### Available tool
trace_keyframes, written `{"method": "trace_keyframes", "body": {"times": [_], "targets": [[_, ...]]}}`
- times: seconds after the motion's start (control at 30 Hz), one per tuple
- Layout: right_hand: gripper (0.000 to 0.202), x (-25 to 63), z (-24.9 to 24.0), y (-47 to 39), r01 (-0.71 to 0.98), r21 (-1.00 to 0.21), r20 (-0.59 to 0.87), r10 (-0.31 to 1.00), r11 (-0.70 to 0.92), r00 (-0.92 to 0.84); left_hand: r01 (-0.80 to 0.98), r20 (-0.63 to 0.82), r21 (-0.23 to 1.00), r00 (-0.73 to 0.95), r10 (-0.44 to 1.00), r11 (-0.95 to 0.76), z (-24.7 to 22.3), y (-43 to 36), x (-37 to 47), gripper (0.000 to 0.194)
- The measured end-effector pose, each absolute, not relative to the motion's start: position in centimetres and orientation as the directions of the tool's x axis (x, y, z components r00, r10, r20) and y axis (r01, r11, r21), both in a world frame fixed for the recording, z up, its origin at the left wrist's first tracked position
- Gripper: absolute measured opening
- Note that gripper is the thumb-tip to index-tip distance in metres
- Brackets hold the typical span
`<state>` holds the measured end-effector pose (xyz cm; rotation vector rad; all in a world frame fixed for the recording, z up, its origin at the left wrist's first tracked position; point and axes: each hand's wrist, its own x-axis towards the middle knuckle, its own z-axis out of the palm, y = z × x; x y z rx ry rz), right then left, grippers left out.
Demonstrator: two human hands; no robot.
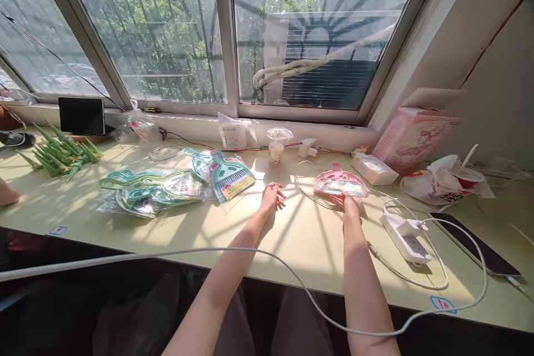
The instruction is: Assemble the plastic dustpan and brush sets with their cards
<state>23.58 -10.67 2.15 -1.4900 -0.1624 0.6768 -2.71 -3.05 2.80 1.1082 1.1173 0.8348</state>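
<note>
My right hand (pixel 349 203) grips the lower edge of a pink dustpan and brush set (pixel 339 181) in clear packaging, thumb on top and fingers underneath. Its handle points away from me toward the window. My left hand (pixel 273 197) rests on the table with fingers loosely apart and nothing in them. Left of it lies a teal dustpan and brush set (pixel 230 176), also wrapped, leaning over another teal one (pixel 198 160). Farther left, several green and teal wrapped sets (pixel 154 189) lie in an overlapping pile.
A white cable crosses in front of my forearms. On the right are a power strip (pixel 406 239), a phone (pixel 475 245), a tissue pack (pixel 374 169) and a pink box (pixel 413 136). A lidded cup (pixel 276 147) stands by the window. Another person's hand (pixel 7 193) shows at left, near a spiky plant (pixel 62 150).
</note>
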Motion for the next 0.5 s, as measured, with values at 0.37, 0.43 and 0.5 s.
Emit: {"method": "trace_keyframes", "body": {"times": [0.37, 0.43, 0.5], "targets": [[0.041, 24.4, 1.9, -12.1, 0.223, -0.858, -0.018, 0.459, -0.464, 0.888, 0.283, -0.086, 0.958, 0.168, 0.982, 0.036, 3.6, -3.6, -3.2, 0.016], [0.045, 23.0, 2.0, -11.5, 0.38, -0.796, 0.138, 0.471, -0.471, 0.872, 0.444, 0.138, 0.887, 0.015, 0.99, -0.13, 4.5, -3.2, -5.4, 0.02], [0.052, 20.7, 2.1, -10.9, 0.554, -0.729, 0.282, 0.56, -0.403, 0.779, 0.577, 0.333, 0.8, -0.196, 0.922, -0.166, 5.4, -2.6, -9.0, 0.027]]}}
